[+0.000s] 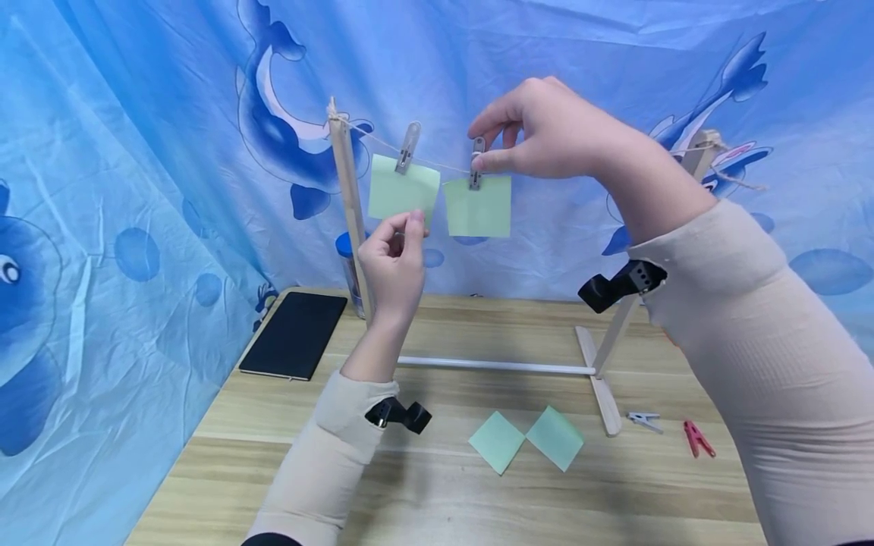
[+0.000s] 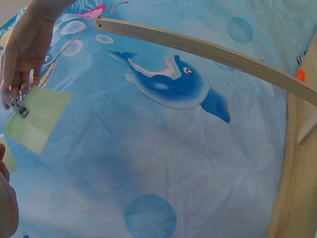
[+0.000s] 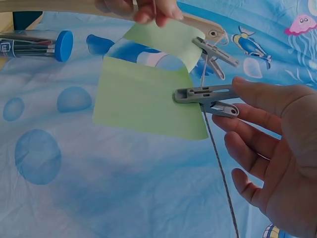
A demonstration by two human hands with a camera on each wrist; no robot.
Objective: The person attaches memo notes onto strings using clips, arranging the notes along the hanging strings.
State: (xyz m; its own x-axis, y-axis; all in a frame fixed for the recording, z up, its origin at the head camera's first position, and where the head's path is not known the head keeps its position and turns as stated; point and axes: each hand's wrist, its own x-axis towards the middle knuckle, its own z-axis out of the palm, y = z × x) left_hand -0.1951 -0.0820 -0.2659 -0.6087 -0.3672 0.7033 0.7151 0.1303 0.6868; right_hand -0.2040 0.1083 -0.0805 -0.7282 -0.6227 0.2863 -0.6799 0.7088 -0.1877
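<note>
Two pale green paper notes hang side by side on a thin string. My right hand (image 1: 546, 133) pinches a grey clothespin (image 3: 208, 94) by its arms, thumb on one and a finger on the other. Its jaws sit over the top edge of the right note (image 1: 481, 212) and the string. Another grey clothespin (image 1: 408, 148) clips the left note (image 1: 396, 189) to the string. At that note's lower edge, my left hand (image 1: 394, 262) pinches the paper between thumb and curled fingers, partly covering its corner.
Wooden posts (image 1: 351, 205) carry the string, and a white rod (image 1: 505, 366) spans their bases. On the table lie two green notes (image 1: 497, 442), a pale clothespin (image 1: 644, 419) and a red clothespin (image 1: 697, 438). A black notebook (image 1: 295, 334) and a blue-lidded container (image 1: 344, 244) are at left.
</note>
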